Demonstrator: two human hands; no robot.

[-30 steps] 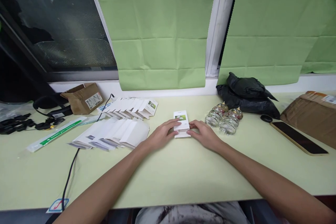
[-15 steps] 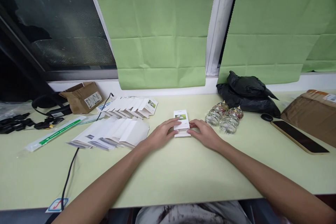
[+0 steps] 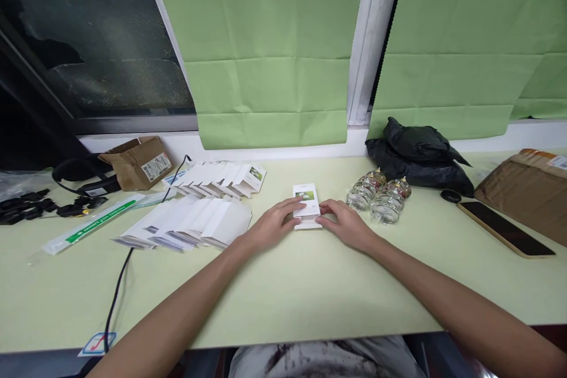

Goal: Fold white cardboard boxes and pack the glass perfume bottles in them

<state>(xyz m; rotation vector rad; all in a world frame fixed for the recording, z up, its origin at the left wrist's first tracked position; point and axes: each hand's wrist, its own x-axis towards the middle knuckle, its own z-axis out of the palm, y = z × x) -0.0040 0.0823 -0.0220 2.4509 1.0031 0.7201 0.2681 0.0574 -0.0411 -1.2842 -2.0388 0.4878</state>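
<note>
A small white carton [image 3: 306, 201] with a green picture on its top lies flat on the pale green table [image 3: 283, 289]. My left hand [image 3: 271, 227] grips its left side, thumb across the top. From the right, my right hand [image 3: 346, 225] pinches the carton's near right edge. Two fanned rows of flat white cartons [image 3: 195, 221] lie to the left of my hands. Close to my right hand, two small glass jars [image 3: 378, 198] lie on their sides.
A black plastic bag [image 3: 419, 156] sits behind the jars. A phone [image 3: 505, 228] and a brown parcel [image 3: 527, 192] lie at the right. At the left are a small open cardboard box [image 3: 139, 162], black cables [image 3: 39, 204], a long plastic sleeve [image 3: 91, 224] and a black cord [image 3: 117, 289].
</note>
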